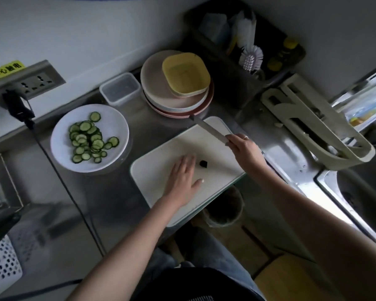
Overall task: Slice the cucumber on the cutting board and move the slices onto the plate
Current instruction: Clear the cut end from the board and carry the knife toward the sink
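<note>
1. Slices (88, 139) lie heaped on the white plate (117, 118), left of the cutting board (215, 135). Only a dark cucumber end (203, 163) remains on the board.
2. Left hand (181, 179) lies flat with fingers straight, holding nothing, just beside that end.
3. Right hand (243, 148) grips the knife (206, 128), blade pointing away over the board's far edge.
4. Risks: trimming so small a stub invites a nicked fingertip; the board overhangs the counter edge and may tip under pressure.
</note>
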A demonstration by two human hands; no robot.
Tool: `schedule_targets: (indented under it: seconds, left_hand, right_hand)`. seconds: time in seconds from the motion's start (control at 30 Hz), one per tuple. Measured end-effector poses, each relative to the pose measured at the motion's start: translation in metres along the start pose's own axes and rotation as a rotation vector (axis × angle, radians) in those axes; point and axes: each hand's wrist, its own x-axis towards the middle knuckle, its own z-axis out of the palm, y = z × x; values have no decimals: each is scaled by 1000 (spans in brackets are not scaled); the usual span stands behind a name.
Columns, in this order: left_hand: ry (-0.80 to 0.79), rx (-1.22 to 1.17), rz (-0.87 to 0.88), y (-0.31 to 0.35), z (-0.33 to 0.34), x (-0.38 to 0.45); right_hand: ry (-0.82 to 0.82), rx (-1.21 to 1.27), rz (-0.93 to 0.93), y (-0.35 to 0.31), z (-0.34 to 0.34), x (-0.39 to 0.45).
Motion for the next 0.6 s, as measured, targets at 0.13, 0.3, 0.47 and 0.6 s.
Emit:
schedule_targets:
  seconds: [0.13, 0.3, 0.47, 0.6]
  left_hand:
    - [-60, 92, -84, 36, 31, 43]
    - [-77, 167, 158, 72, 65, 47]
    - [-4, 360, 544, 80, 82, 47]
    - [7, 423, 900, 95, 78, 55]
  right_hand:
    - [61, 117, 123, 12, -1, -16]
    - [122, 178, 194, 28, -11, -30]
    - [167, 190, 187, 42, -18, -35]
    - [175, 209, 185, 46, -17, -38]
